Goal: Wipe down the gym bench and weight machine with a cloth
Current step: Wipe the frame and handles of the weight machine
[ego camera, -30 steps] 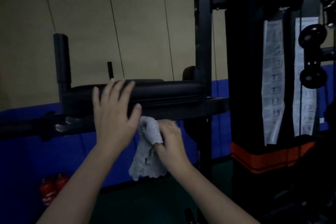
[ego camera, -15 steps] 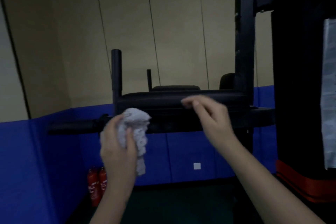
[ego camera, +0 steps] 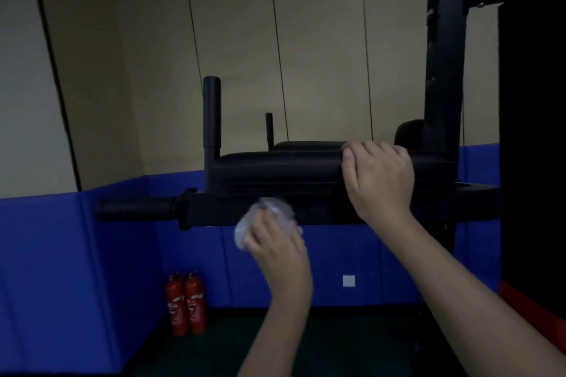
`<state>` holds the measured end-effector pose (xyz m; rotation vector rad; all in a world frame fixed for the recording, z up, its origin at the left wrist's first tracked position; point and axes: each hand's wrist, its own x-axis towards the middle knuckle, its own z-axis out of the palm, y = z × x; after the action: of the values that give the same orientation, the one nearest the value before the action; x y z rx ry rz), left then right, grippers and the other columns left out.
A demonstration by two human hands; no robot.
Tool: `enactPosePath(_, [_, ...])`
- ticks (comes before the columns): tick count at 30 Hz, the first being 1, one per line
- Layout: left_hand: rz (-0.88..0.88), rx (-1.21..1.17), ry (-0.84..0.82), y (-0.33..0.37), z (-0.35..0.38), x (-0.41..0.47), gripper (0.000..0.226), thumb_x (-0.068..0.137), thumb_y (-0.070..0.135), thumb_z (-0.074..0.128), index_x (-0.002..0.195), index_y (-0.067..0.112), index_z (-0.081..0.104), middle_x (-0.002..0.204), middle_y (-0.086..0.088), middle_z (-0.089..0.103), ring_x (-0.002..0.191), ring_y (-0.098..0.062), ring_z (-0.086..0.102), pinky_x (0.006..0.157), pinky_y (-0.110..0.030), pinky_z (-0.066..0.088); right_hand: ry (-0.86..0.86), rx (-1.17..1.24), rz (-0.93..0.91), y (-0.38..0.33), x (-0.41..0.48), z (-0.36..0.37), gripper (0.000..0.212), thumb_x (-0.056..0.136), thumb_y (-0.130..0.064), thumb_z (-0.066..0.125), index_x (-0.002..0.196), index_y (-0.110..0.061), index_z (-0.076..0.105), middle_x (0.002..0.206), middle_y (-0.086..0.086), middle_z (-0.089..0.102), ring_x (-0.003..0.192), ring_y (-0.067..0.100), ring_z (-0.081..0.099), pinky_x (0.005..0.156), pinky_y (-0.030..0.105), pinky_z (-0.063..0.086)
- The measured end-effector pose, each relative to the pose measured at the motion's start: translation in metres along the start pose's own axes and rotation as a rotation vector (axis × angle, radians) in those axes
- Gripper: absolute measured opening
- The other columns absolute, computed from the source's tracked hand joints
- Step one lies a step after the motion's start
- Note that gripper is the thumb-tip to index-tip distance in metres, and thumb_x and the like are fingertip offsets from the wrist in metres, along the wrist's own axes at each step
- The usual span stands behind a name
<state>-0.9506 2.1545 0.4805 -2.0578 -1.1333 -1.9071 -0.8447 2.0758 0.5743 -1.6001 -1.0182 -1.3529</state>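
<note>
A black padded arm rest (ego camera: 275, 170) of the weight machine runs across the middle of the view, with a black bar (ego camera: 202, 213) under it that ends in a foam grip at the left. My left hand (ego camera: 275, 246) grips a bunched white cloth (ego camera: 245, 225) and holds it against the underside bar; the cloth is blurred. My right hand (ego camera: 378, 176) rests over the right end of the pad, fingers curled over its top edge. A black upright handle (ego camera: 212, 115) rises at the pad's left end.
The machine's tall black upright (ego camera: 444, 70) and dark weight stack housing (ego camera: 533, 162) stand at the right. Blue wall padding (ego camera: 76, 254) lines the lower wall. Two red fire extinguishers (ego camera: 185, 303) stand on the floor by the wall.
The cloth passed from my right hand to my left hand, which then moved it right and up against the bar. My right hand came to rest on the pad's right end.
</note>
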Motion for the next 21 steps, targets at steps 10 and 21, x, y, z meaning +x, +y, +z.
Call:
enactPosePath(10, [0.079,0.201,0.072,-0.088,-0.056,0.049,0.037,0.081,0.011,0.049,0.118,0.003,0.051,0.116,-0.018,0.058,0.100,-0.036,0.052,0.083,-0.044,0.045,0.026,0.028,0.032,-0.007,-0.001,0.003,0.039,0.094,-0.025,0.031,0.081,-0.010,0.064,0.070,0.007,0.063,0.065,0.025,0.054,0.068,0.035,0.033])
enactPosePath(21, [0.174,0.004,0.085,0.005,0.006,-0.002,0.042,0.071,0.006,0.062,0.109,0.009,0.046,0.115,-0.013,0.048,0.103,-0.030,0.042,0.071,-0.039,0.053,0.055,0.010,-0.010,0.005,-0.002,0.005,0.038,0.095,-0.025,0.031,0.080,-0.010,0.063,0.068,0.007,0.062,0.064,0.025,0.054,0.067,0.035,0.036])
